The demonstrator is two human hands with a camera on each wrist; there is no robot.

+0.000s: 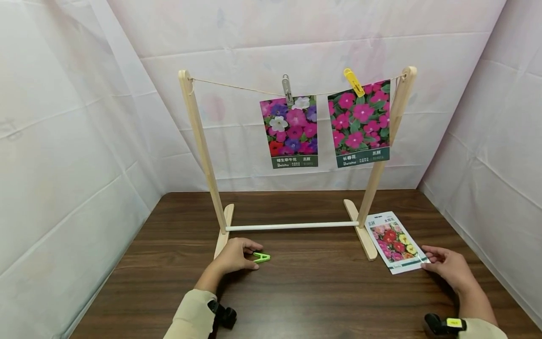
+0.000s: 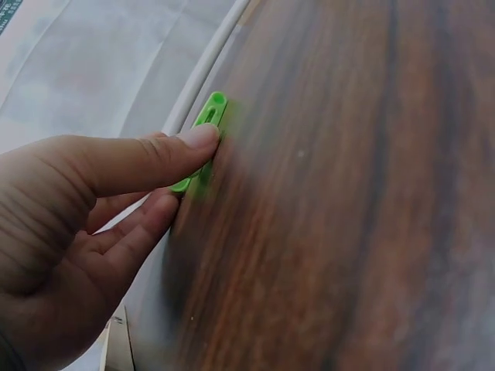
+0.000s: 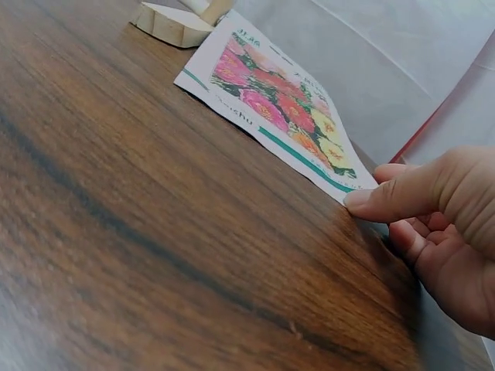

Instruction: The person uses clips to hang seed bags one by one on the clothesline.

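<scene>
A bright green clothespin (image 1: 261, 257) lies on the table between the thumb and fingers of my left hand (image 1: 237, 256). In the head view a gap shows between the index finger and the clothespin; in the left wrist view the thumb overlaps the clothespin (image 2: 209, 112). My right hand (image 1: 450, 266) pinches the near right corner of a white seed packet (image 1: 395, 242), thumb on top. Red, pink and yellow flowers are printed on this packet, which lies beside the rack's right foot. In the right wrist view the packet (image 3: 271, 100) slopes away from the thumb.
A wooden rack (image 1: 199, 141) with a string stands at the back. From the string hang a packet of mixed petunias (image 1: 292, 132) under a grey clothespin (image 1: 287, 89) and a pink-flowered packet (image 1: 360, 125) under a yellow clothespin (image 1: 354, 82). A white rod (image 1: 292, 226) joins the feet.
</scene>
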